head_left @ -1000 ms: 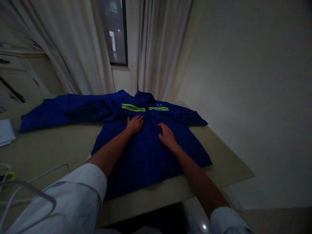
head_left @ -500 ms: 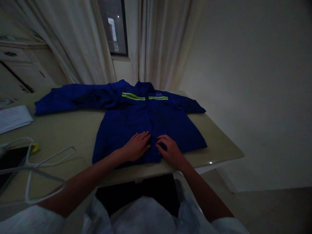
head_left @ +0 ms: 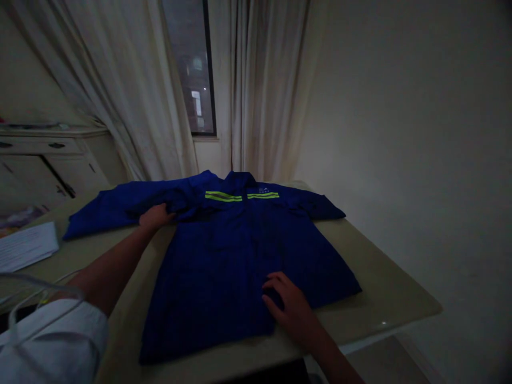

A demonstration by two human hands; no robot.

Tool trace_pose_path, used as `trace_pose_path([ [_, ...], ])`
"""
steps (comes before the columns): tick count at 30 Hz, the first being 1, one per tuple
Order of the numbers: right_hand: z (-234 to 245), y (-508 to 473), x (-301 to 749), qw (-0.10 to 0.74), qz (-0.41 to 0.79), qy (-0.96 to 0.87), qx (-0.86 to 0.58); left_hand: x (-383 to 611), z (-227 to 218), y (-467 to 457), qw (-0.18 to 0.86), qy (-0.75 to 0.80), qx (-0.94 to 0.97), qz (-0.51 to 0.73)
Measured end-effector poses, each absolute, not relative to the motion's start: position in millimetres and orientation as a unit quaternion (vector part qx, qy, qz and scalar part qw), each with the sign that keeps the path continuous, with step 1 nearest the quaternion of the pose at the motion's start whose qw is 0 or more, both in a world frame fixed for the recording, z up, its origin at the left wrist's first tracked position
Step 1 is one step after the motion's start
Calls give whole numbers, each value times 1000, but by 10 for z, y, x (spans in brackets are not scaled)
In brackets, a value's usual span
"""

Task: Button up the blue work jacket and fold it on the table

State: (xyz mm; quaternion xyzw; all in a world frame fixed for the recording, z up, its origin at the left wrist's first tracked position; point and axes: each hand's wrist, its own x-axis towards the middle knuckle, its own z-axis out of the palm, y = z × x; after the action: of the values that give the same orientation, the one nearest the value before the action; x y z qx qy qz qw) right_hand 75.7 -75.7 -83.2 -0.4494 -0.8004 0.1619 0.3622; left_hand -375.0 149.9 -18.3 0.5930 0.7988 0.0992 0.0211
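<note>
A dark blue jacket [head_left: 216,256] with yellow-green stripes across the chest lies front up on the table, collar at the far side and sleeves spread to both sides. My left hand [head_left: 155,216] is at the lower edge of the left-hand sleeve [head_left: 116,205], near the underarm, its fingers closed on the cloth and partly hidden by it. Over the bottom front of the jacket, right of the centre line, is my right hand [head_left: 290,304], with its fingers loosely curved and apart, holding nothing.
White papers [head_left: 28,245] lie at the table's left side, and a white cable [head_left: 44,290] loops in front of them. Behind the table [head_left: 392,288] hang long curtains [head_left: 268,106] beside a window. A cabinet [head_left: 52,160] stands at the back left; a wall rises on the right.
My left hand has moved from the jacket's lower front up and left to the sleeve. My right hand stays near the hem. The view has tilted upward.
</note>
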Motion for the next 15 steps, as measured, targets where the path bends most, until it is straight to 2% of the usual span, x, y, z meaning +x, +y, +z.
trace_pose_path([
  [2,-851,-764,762,363,160,-798,-453,-3942,-185,1602,47,805,584,98],
  [6,-873,-768,777,357,163,-799,-455,-4369,31,1786,35,834,531,145],
  [11,-868,-719,742,346,166,-804,-455,-4640,114,1954,-21,812,547,205],
  [15,-893,-701,742,338,154,-811,-452,-4289,-110,2019,-27,749,655,92],
])
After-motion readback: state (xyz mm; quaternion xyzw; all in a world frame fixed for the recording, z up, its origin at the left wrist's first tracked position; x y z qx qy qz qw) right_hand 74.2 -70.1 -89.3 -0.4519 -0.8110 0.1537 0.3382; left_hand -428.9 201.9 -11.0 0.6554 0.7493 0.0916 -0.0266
